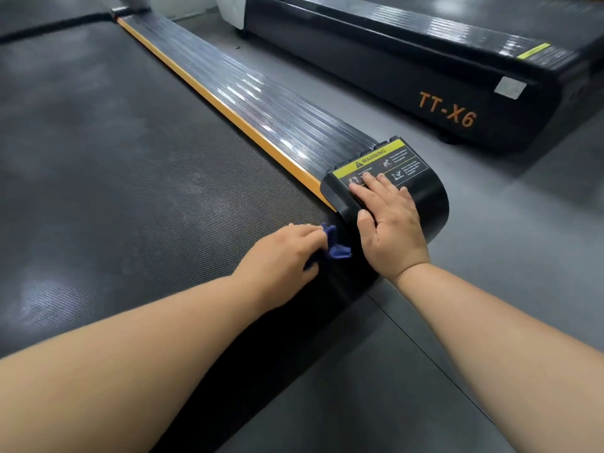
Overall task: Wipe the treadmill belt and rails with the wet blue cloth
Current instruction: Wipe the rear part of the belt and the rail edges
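The black textured treadmill belt [114,165] fills the left of the view. Along its right side runs a ribbed black rail [255,93] with an orange strip, ending in a rounded black end cap [425,197] that carries a yellow warning label. My left hand [281,253] grips the bunched blue cloth [333,245] at the belt's rear right corner, just beside the end cap. My right hand [389,227] lies flat with straight fingers on top of the end cap, partly covering the label.
A second black treadmill marked TT-X6 [447,112] stands to the right across a strip of grey floor [490,289]. A white upright [232,8] is at the far end between the machines.
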Tool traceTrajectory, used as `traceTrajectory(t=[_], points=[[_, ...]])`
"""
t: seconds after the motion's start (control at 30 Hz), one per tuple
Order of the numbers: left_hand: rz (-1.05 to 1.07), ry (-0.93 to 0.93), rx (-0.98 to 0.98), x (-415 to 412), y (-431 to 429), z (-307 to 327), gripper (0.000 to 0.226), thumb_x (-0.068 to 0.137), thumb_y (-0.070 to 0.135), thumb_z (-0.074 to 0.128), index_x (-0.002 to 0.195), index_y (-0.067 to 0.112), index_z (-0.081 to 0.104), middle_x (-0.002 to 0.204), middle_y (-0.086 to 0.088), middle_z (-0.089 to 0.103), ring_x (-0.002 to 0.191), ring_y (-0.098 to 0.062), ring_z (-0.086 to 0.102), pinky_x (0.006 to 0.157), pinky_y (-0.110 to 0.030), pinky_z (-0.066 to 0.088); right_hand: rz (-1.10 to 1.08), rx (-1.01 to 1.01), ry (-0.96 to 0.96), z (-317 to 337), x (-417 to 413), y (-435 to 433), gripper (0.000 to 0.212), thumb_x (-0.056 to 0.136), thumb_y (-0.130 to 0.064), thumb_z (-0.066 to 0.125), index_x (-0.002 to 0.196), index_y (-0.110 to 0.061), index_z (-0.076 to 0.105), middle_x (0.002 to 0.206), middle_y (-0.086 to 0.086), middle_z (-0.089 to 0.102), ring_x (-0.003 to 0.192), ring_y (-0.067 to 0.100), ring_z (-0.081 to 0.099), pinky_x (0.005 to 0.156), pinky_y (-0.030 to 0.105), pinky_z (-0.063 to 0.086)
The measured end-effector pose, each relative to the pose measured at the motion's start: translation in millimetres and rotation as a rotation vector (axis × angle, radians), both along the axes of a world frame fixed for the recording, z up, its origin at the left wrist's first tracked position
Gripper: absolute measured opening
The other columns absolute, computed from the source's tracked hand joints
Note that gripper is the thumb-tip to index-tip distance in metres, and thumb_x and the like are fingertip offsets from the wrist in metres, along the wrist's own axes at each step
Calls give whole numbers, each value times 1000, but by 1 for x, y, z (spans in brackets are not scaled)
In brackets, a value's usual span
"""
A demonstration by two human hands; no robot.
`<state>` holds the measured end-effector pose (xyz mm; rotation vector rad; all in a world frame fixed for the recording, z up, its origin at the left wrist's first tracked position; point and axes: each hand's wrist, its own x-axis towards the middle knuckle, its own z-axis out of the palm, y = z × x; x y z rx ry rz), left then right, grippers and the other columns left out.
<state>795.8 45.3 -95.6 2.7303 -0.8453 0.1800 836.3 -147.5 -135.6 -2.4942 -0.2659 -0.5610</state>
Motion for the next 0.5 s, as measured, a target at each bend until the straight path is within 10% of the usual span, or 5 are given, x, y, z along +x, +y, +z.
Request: traceTrajectory(t=[0.27, 0.5], points=[[152, 64, -37, 34, -9, -1, 37, 92, 25, 55, 129, 22, 51, 131, 1, 51, 116, -24, 51, 87, -34, 42, -20, 29, -10, -1, -17, -12, 51, 88, -26, 30, 133, -18, 54, 143, 6, 47, 139, 25, 32, 116, 40, 22], [134, 45, 10, -1, 40, -1, 33, 85, 18, 65, 118, 18, 61, 128, 0, 57, 108, -25, 58, 79, -33, 45, 41, -135, -117, 14, -19, 21, 44, 88, -26, 37, 123, -15, 62, 138, 8, 52, 135, 26, 38, 116, 44, 19]])
